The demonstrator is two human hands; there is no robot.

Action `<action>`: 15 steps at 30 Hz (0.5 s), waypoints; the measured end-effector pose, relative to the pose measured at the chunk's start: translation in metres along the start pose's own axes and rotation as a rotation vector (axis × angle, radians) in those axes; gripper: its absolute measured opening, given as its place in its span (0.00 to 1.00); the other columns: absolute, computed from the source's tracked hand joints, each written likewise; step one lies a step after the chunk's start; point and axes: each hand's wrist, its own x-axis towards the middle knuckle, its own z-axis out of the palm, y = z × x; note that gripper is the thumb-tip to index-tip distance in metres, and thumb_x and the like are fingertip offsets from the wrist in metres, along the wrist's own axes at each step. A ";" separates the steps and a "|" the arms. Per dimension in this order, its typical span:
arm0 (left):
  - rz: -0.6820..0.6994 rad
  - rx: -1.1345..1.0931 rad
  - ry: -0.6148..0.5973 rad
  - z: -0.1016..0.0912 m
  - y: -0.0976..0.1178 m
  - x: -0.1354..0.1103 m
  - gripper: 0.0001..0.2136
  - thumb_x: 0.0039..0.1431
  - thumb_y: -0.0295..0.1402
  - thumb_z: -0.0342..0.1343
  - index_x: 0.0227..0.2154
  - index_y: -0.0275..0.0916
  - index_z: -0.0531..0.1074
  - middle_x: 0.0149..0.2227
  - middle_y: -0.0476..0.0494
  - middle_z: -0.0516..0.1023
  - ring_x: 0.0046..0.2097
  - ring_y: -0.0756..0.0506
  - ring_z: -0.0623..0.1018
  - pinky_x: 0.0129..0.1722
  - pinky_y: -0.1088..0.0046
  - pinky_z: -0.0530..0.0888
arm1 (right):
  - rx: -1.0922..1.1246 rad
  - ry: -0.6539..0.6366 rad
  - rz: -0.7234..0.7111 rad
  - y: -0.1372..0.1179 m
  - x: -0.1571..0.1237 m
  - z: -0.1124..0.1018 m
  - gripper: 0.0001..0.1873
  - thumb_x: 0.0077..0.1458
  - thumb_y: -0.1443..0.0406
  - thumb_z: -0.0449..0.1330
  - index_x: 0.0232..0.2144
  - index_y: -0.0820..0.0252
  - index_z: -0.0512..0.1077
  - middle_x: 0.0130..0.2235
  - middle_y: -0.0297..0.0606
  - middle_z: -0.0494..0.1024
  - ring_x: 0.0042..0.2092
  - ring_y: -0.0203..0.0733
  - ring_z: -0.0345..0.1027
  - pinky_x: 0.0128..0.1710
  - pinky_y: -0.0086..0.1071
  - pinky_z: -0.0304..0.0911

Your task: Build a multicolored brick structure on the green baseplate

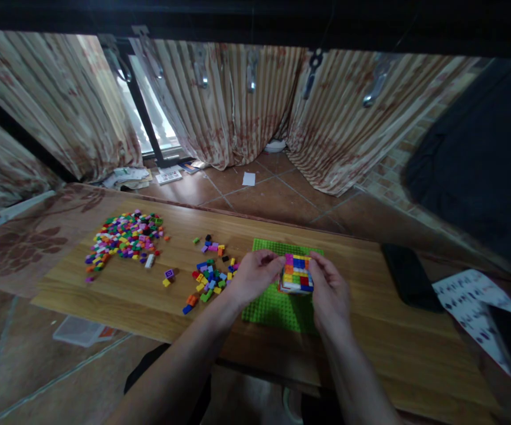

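Right of centre, the block (298,275) — pinched at its sides by my left hand (255,276) and right hand (331,290) over the green plate (269,314) — looks well built up, though loose bricks (212,276) near centre and a pile (127,237) mid-left lie unplaced.

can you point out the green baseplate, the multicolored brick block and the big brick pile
green baseplate (267,311): head view, bare studs near its front edge
multicolored brick block (298,273): head view, middle of its top
big brick pile (127,237): head view, its middle
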 end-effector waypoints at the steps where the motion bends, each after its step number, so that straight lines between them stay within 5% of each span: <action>1: 0.014 0.028 -0.005 0.001 -0.001 0.000 0.14 0.53 0.43 0.58 0.24 0.36 0.71 0.22 0.51 0.71 0.25 0.52 0.69 0.26 0.76 0.65 | 0.003 0.006 0.006 0.000 0.000 0.000 0.25 0.50 0.50 0.62 0.45 0.60 0.76 0.43 0.42 0.80 0.40 0.43 0.75 0.40 0.38 0.70; 10: 0.054 0.084 0.037 0.007 -0.010 0.002 0.10 0.52 0.39 0.59 0.27 0.36 0.73 0.25 0.49 0.75 0.28 0.51 0.72 0.28 0.76 0.67 | 0.012 0.001 -0.003 0.002 0.002 -0.002 0.24 0.50 0.50 0.62 0.44 0.60 0.76 0.42 0.42 0.80 0.39 0.43 0.75 0.40 0.39 0.70; 15: 0.052 0.098 0.048 0.009 -0.011 0.001 0.08 0.53 0.37 0.58 0.29 0.36 0.74 0.27 0.48 0.76 0.29 0.50 0.73 0.28 0.77 0.68 | -0.099 0.091 -0.146 0.003 0.003 -0.007 0.22 0.53 0.51 0.61 0.45 0.60 0.75 0.44 0.44 0.80 0.43 0.45 0.74 0.45 0.41 0.69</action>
